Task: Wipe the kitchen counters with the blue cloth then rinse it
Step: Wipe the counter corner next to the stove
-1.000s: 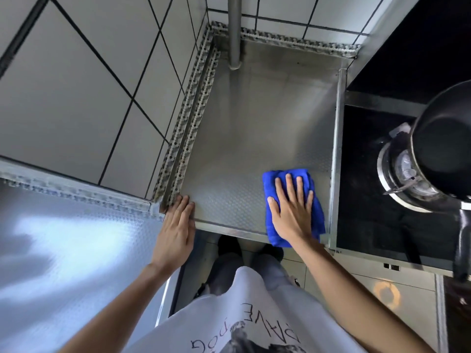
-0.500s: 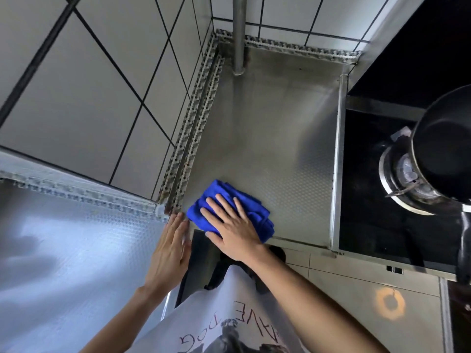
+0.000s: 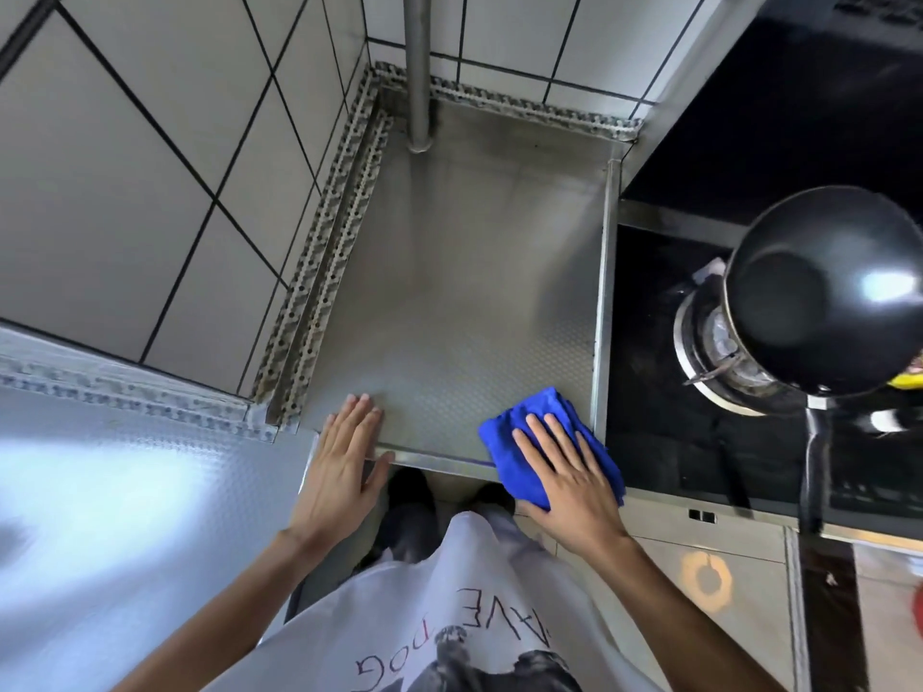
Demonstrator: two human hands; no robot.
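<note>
Because the blue cloth (image 3: 544, 444) is bunched and folded on itself, I judge it soft, light and limp: it should slide under a flat palm and would sag if lifted, so best controlled by pressing from above or gathering a fistful at its middle.

Head view: the cloth lies at the near right corner of the steel surface (image 3: 464, 272), partly overhanging the front edge, just beside the raised lip next to the stove. The right hand (image 3: 569, 481) lies flat on it, fingers (image 3: 537, 442) straight and slightly spread, pressing, not pinching. The left hand (image 3: 339, 472) rests flat at the near left edge, fingers together, holding nothing. A dark pan (image 3: 819, 292) sits on the burner, well apart.
</note>
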